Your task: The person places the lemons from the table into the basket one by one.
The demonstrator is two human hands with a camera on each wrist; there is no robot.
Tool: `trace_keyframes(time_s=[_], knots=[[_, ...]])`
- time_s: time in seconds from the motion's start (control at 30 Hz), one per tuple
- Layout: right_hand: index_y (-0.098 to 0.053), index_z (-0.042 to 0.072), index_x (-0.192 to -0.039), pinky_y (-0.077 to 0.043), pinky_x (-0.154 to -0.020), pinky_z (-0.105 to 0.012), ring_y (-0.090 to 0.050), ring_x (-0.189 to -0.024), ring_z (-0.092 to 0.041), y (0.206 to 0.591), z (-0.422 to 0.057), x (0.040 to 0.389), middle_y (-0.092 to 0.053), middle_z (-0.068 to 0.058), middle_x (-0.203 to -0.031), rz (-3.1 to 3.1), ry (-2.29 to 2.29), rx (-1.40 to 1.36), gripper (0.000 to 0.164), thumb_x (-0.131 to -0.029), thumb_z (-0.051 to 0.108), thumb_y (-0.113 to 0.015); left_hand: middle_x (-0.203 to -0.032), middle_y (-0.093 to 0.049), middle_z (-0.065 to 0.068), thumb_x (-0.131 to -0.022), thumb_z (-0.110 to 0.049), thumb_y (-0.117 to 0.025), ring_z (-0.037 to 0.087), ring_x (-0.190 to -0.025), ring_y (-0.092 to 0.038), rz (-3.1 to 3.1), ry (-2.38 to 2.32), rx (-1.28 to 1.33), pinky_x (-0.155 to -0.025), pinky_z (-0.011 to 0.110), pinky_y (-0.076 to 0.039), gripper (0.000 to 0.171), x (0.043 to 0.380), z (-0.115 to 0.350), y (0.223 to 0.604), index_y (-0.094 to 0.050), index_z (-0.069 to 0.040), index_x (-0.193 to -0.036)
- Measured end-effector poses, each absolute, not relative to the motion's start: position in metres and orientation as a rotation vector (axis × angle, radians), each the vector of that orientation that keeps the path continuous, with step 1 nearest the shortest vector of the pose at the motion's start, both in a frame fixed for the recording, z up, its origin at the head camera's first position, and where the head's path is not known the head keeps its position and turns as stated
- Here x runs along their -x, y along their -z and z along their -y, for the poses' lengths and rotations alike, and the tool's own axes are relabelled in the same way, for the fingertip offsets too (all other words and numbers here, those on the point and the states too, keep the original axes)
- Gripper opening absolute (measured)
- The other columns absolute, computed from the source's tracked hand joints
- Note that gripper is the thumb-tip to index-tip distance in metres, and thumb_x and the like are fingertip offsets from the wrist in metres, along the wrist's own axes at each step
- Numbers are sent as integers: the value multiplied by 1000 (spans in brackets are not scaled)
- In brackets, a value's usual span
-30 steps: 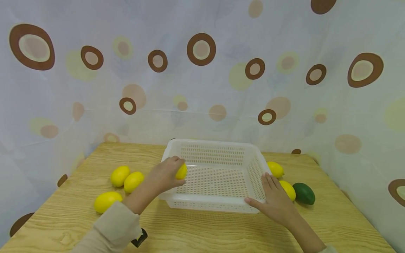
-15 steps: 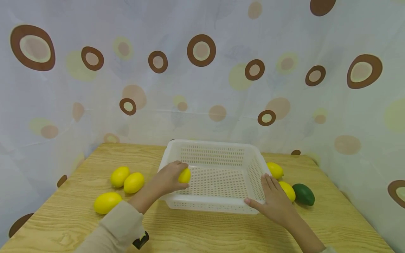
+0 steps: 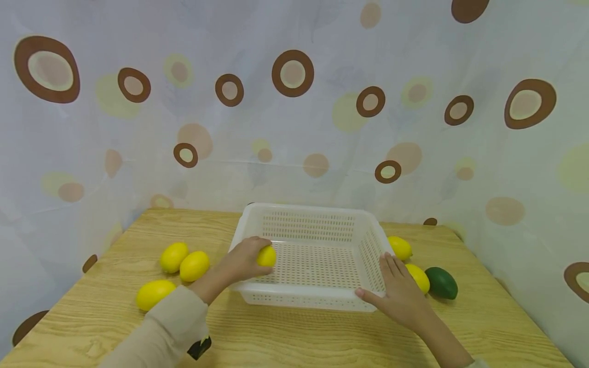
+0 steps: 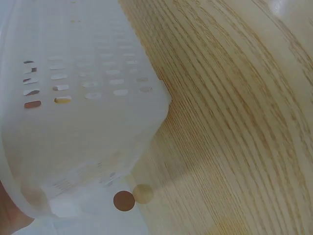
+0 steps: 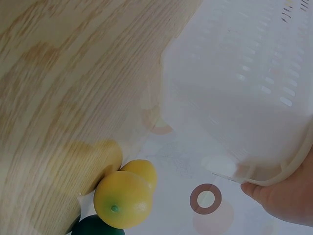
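My left hand [image 3: 246,259] reaches over the left rim of a white perforated plastic basket [image 3: 308,291] and grips a yellow lemon [image 3: 267,256] inside its left end. My right hand [image 3: 401,294] lies on the basket's right front corner, its fingers fairly straight along the rim and the thumb on the front edge. Three lemons [image 3: 195,266] lie on the table left of the basket. To its right are two lemons [image 3: 400,248] and a dark green lemon-shaped fruit [image 3: 442,282]. The left wrist view shows the basket's outer wall [image 4: 83,132] and a bit of the hand; the held lemon is mostly hidden there.
Everything stands on a wood-grain table [image 3: 294,337], with a patterned curtain [image 3: 294,128] behind and at the sides. A small black object [image 3: 200,348] shows beneath the left sleeve. The right wrist view shows a lemon [image 5: 122,199] near the basket's outer side.
My left hand has moved slightly right and lower into the basket with the lemon, then stayed almost in place. The right hand and the basket have barely moved.
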State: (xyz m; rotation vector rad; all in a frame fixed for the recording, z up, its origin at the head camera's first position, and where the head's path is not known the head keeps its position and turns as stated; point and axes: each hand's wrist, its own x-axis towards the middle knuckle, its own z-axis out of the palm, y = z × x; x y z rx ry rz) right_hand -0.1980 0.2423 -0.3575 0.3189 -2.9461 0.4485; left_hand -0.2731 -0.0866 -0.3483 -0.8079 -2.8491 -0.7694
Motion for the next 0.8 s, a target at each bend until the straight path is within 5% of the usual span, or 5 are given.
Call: trace_keyframes(time_s=[0.8], knots=[[-21, -17, -139, -17, -108, -64, -15, -135, -52, 356, -242, 196, -15, -36, -147, 2938, -481, -337, 102, -82, 59, -56, -110, -62, 15, -71, -13, -77, 21, -90, -52, 3006, 598, 933, -76, 34, -47, 54, 281, 72, 350, -56, 4, -118]])
